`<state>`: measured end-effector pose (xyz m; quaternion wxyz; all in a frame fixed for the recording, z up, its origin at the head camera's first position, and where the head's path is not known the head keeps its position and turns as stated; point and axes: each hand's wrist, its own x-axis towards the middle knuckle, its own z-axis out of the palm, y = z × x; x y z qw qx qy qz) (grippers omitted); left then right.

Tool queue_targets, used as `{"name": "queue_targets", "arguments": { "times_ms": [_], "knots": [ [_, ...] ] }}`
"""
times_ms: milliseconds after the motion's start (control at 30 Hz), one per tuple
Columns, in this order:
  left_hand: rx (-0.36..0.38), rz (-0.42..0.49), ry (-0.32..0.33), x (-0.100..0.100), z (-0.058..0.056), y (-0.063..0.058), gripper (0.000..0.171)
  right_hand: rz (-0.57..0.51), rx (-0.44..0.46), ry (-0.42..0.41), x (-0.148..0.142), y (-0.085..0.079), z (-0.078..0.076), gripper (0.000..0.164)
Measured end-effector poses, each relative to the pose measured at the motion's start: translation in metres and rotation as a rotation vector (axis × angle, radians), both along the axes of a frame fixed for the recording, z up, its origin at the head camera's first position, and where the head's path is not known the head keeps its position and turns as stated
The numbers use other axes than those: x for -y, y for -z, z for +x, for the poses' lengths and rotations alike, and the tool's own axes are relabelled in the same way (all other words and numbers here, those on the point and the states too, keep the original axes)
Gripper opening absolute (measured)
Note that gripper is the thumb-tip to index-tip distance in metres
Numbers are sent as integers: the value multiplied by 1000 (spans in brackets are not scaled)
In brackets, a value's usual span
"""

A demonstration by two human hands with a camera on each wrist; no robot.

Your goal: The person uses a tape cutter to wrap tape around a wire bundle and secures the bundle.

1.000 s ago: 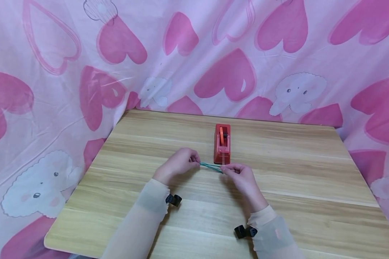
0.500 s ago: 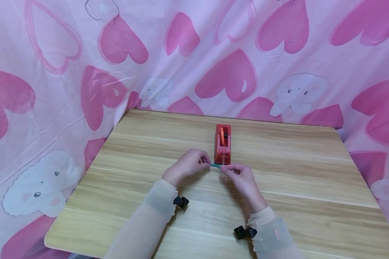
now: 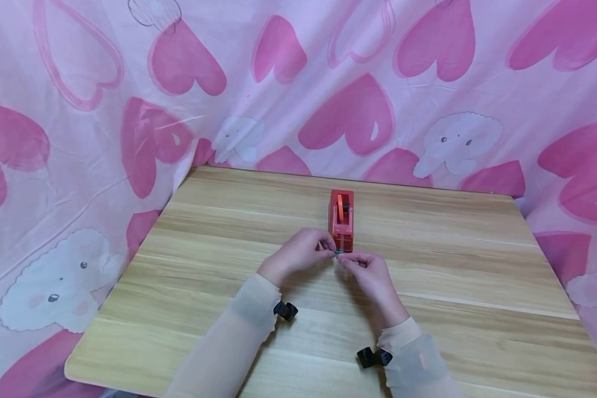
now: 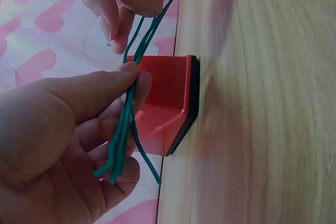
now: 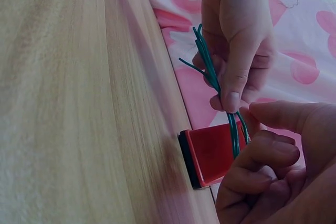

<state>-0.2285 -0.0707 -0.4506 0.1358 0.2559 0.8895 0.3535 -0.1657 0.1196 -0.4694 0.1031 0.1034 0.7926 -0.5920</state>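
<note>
A bundle of several thin green wires (image 4: pixel 123 129) is pinched between the thumb and fingers of my left hand (image 3: pixel 300 253). Their loose ends fan out past the palm in the left wrist view. My right hand (image 3: pixel 373 276) is close beside it, thumb and index fingertip together at the front of a red tape dispenser (image 3: pixel 342 229). A clear strip of tape comes down from the dispenser to those fingertips, which pinch it. In the right wrist view the wires (image 5: pixel 209 69) run on behind the right hand's curled fingers, where their far ends are hidden.
The dispenser stands upright on a wood-grain table (image 3: pixel 453 265), with an orange wheel (image 3: pixel 340 207) inside. A pink cloth with hearts (image 3: pixel 348 116) hangs behind and at the left of the table. Each wrist bears a small black camera (image 3: pixel 286 311).
My left hand has moved right with the green wires, right up to the right hand's fingertips, so less of the wires shows between them. The right hand and dispenser stay nearly in place.
</note>
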Motion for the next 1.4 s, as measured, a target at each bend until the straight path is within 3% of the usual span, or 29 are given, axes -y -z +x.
{"name": "queue_targets", "arguments": {
  "times_ms": [767,1000,1100,1267,1400],
  "knots": [
    [-34,48,7,-1,1,-1,4,-2,31,-1,-4,-4,1,32],
    [11,52,-20,-2,3,-4,4,-35,73,-93,-9,-5,4,29],
    [17,45,-15,-2,2,-5,4,12,65,-114,-14,-12,5,34],
    [1,46,8,-3,0,-3,4,51,58,-115,-24,-23,4,56],
    [-4,52,19,-3,0,-2,4,81,-5,-97,-29,-28,-1,55]
  ]
}}
